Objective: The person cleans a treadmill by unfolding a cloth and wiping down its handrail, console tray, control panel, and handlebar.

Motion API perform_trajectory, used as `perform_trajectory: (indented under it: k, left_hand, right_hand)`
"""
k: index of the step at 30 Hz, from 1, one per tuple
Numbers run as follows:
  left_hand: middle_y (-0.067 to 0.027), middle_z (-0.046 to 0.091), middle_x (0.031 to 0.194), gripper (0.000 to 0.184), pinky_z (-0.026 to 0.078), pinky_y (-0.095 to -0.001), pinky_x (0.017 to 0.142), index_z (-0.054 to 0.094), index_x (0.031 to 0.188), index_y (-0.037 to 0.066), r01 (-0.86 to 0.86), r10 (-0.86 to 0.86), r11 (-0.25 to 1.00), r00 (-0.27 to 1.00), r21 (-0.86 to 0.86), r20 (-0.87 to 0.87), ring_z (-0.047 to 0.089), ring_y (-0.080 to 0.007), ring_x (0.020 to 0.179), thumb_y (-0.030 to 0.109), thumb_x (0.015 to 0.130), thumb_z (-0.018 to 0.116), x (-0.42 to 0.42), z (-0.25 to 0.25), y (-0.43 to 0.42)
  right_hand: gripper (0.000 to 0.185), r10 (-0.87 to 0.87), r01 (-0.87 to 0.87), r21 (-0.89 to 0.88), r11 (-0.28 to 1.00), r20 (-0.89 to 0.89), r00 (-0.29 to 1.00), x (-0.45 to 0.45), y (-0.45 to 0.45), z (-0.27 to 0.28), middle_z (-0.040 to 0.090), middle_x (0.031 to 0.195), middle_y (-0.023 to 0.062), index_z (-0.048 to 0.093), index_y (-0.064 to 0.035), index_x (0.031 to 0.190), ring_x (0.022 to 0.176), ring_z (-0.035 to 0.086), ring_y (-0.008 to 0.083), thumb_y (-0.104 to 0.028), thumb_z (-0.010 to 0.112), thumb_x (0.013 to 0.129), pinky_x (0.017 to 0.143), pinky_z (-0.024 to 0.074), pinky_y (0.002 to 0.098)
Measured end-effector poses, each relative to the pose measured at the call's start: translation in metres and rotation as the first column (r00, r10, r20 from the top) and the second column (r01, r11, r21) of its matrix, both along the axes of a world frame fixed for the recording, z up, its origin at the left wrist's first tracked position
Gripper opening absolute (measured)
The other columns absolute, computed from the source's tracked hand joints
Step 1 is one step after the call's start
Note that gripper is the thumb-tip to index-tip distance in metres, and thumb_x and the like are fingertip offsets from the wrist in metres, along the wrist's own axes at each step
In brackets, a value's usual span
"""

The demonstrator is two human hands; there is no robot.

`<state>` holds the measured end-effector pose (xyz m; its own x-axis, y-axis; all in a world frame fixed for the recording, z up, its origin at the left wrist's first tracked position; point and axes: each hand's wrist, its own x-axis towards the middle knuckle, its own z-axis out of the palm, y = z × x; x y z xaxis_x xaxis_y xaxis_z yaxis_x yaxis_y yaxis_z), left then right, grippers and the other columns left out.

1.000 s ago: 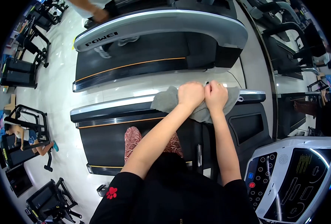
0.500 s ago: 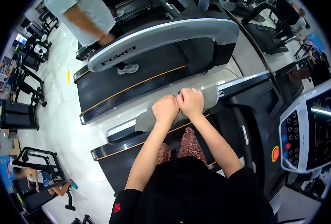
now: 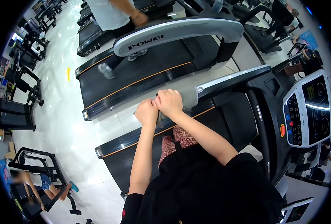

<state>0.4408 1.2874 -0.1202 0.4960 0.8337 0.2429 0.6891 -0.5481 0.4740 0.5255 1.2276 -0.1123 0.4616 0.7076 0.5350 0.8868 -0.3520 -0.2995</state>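
A grey cloth is draped over the silver-topped handrail of the treadmill I stand on. My left hand is closed on the cloth at the rail's rear end. Right beside it and touching it, my right hand is also closed on the cloth, fingers curled over the top. Part of the cloth spreads out past my right hand toward the console, and a small loop shows at its edge. My palms and the rail beneath them are hidden.
The treadmill's control console and red stop button are at right. Ahead, a person in a white shirt walks on the neighbouring treadmill. Another person leans on an exercise machine at lower left.
Both hands have slid left along the handrail with the cloth, to its rear end. The walking person's legs and arm have moved, and my view has shifted slightly.
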Motion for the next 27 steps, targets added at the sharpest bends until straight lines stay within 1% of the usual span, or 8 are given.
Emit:
perform_trajectory:
  k: [3,8,11,14,16,18,21,27]
  left_hand:
    - [-0.0123,0.063,0.071,0.021,0.046,-0.0426,0.056,0.063,0.067,0.007,-0.039,0.045,0.997,0.996,-0.07,0.081,0.06,-0.033,0.065,0.023,0.078,0.056,-0.01,-0.008,0.002]
    - [-0.0116,0.061,0.07,0.023,0.045,-0.0425,0.055,0.061,0.068,0.006,-0.027,0.029,0.998,0.999,-0.053,0.035,0.06,-0.0331,0.065,0.024,0.081,0.054,-0.03,-0.007,0.005]
    - [-0.0118,0.06,0.068,0.025,0.043,-0.0427,0.055,0.057,0.065,0.006,-0.007,0.003,0.997,0.999,-0.071,-0.052,0.058,-0.0328,0.064,0.025,0.081,0.054,-0.033,-0.002,0.004]
    - [-0.0115,0.06,0.067,0.025,0.043,-0.042,0.055,0.056,0.065,0.006,0.039,-0.039,0.998,0.999,-0.045,-0.01,0.058,-0.0324,0.064,0.025,0.081,0.055,-0.027,0.001,0.001]
    - [-0.0099,0.059,0.067,0.022,0.044,-0.0408,0.056,0.055,0.065,0.007,0.055,-0.058,0.997,0.997,-0.045,-0.046,0.058,-0.031,0.065,0.024,0.08,0.055,-0.021,-0.001,-0.002]
    - [-0.0084,0.058,0.067,0.019,0.044,-0.0396,0.056,0.055,0.065,0.008,0.118,-0.118,0.99,0.993,0.081,-0.005,0.058,-0.0293,0.067,0.023,0.077,0.056,-0.008,-0.003,-0.008]
    - [-0.0071,0.057,0.067,0.016,0.045,-0.0388,0.057,0.054,0.065,0.009,0.209,-0.207,0.965,0.978,0.158,-0.026,0.058,-0.0278,0.068,0.021,0.075,0.057,0.023,0.001,-0.022]
    - [-0.0072,0.058,0.069,0.016,0.045,-0.0391,0.057,0.054,0.066,0.008,0.351,-0.34,0.923,0.936,0.158,-0.09,0.058,-0.0279,0.068,0.021,0.077,0.055,0.107,0.009,-0.065]
  right_hand:
    - [0.012,0.004,-0.004,-0.007,1.0,-0.024,1.0,-0.01,0.006,0.001,0.058,0.066,0.0062,0.053,-0.0101,0.066,0.066,0.055,0.0254,-0.019,0.059,0.07,0.06,0.04,0.039]
    - [0.014,0.034,-0.033,0.013,0.999,-0.039,0.999,-0.028,0.012,-0.002,0.057,0.067,0.0059,0.053,-0.0099,0.067,0.068,0.055,0.024,-0.021,0.06,0.07,0.062,0.0397,0.0373]
    - [0.014,0.054,-0.053,0.031,0.998,-0.057,0.997,-0.03,0.01,-0.002,0.056,0.066,0.0057,0.053,-0.01,0.068,0.068,0.054,0.0232,-0.022,0.061,0.07,0.062,0.0393,0.0366]
    - [0.013,0.078,-0.078,0.009,0.997,-0.115,0.99,-0.024,0.005,0.001,0.057,0.067,0.0063,0.054,-0.0098,0.069,0.069,0.055,0.0238,-0.021,0.06,0.071,0.063,0.0406,0.0368]
    - [0.011,0.145,-0.127,0.107,0.986,-0.178,0.973,-0.018,0.003,-0.002,0.057,0.065,0.0076,0.053,-0.0072,0.067,0.067,0.056,0.0256,-0.016,0.059,0.071,0.064,0.0433,0.0377]
    - [0.011,0.163,-0.138,0.133,0.982,-0.2,0.966,-0.007,-0.003,-0.005,0.057,0.064,0.0077,0.053,-0.0068,0.067,0.067,0.057,0.0261,-0.015,0.059,0.072,0.065,0.0441,0.0381]
    - [0.011,0.163,-0.126,0.167,0.978,-0.226,0.96,0.023,-0.023,-0.006,0.058,0.066,0.0083,0.052,-0.0069,0.067,0.068,0.057,0.0271,-0.015,0.058,0.072,0.066,0.0449,0.0392]
    - [0.013,0.056,-0.02,0.18,0.983,-0.2,0.978,0.103,-0.081,0.003,0.058,0.065,0.0079,0.05,-0.0077,0.065,0.067,0.057,0.0272,-0.015,0.058,0.072,0.065,0.0455,0.0398]
